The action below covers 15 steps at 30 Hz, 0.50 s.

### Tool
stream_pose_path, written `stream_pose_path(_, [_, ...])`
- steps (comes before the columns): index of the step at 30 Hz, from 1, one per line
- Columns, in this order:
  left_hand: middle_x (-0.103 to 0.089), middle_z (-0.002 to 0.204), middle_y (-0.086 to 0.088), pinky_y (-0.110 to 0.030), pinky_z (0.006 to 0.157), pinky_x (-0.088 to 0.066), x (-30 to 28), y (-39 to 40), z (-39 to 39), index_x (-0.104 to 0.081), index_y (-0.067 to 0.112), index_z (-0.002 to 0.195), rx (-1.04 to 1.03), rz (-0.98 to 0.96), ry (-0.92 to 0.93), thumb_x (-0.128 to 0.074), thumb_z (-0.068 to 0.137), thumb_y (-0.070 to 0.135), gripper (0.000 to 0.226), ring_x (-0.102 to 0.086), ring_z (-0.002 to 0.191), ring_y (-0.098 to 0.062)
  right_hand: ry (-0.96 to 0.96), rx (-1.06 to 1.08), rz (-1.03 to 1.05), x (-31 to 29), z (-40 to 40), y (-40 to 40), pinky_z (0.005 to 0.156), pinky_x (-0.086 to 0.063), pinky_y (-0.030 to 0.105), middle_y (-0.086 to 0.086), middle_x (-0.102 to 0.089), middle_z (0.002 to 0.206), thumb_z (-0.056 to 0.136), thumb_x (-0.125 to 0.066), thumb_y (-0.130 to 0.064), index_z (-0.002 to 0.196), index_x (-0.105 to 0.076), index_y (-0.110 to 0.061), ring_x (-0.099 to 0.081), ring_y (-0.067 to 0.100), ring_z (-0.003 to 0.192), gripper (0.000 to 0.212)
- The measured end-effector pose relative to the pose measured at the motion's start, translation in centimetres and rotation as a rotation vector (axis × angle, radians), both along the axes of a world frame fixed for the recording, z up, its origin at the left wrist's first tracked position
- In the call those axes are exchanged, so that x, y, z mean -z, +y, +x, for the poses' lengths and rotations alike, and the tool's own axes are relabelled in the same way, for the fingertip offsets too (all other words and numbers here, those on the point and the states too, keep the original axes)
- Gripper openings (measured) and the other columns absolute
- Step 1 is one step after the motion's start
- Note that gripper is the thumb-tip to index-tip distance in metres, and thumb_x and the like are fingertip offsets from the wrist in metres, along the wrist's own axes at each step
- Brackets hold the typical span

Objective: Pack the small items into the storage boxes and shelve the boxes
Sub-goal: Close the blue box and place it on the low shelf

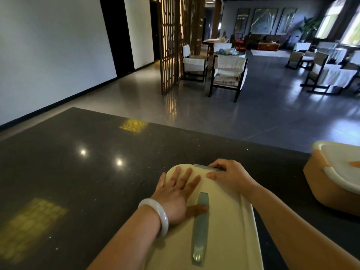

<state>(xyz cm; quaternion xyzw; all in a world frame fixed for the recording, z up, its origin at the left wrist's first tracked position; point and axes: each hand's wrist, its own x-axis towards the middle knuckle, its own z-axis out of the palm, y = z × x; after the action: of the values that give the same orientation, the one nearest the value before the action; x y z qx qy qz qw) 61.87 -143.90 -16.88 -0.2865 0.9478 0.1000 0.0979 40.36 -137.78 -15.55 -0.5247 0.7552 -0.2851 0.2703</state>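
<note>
A cream storage box [224, 215] with its lid on lies on the dark counter [78, 172] right in front of me. A grey-green handle [200, 227] runs along the lid's middle. My left hand [179, 193] presses flat on the lid, fingers spread, thumb touching the handle. My right hand [228, 176] curls over the far edge of the lid, its fingers on a grey-green latch [206, 167]. An orange storage box [331, 182] with a white lid stands at the right edge of the counter. What is inside either box is hidden.
The counter's far edge drops to a grey tiled floor. Beyond stand a wooden lattice screen [175, 45], white-cushioned chairs [228, 73] and more seating [327, 71] at the right. A white wall runs along the left.
</note>
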Motion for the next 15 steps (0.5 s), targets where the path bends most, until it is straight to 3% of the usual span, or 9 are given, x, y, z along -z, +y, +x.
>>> stream_pose_path(8, [0.030,0.155,0.013,-0.052,0.115,0.017,0.06,0.15,0.12,0.015,0.043,0.149,-0.021,0.000,0.012,-0.021,0.081,0.083,0.087,0.033,0.140,-0.015,-0.042,0.034,-0.069,-0.14,0.30,-0.03,0.069,-0.053,0.020,-0.009,-0.068,0.089,0.086,-0.065,-0.038,0.087,-0.065,-0.030,-0.066,0.003,0.080,0.007])
stream_pose_path(15, [0.025,0.157,0.012,-0.050,0.114,0.018,0.67,-0.06,0.18,0.014,0.044,0.148,-0.011,-0.031,0.050,-0.016,0.076,0.087,0.089,0.029,0.142,-0.015,0.006,0.020,0.034,-0.31,0.29,0.25,0.066,-0.046,0.017,-0.013,-0.067,0.088,0.093,-0.054,-0.042,0.090,-0.063,-0.039,-0.065,0.001,0.080,0.010])
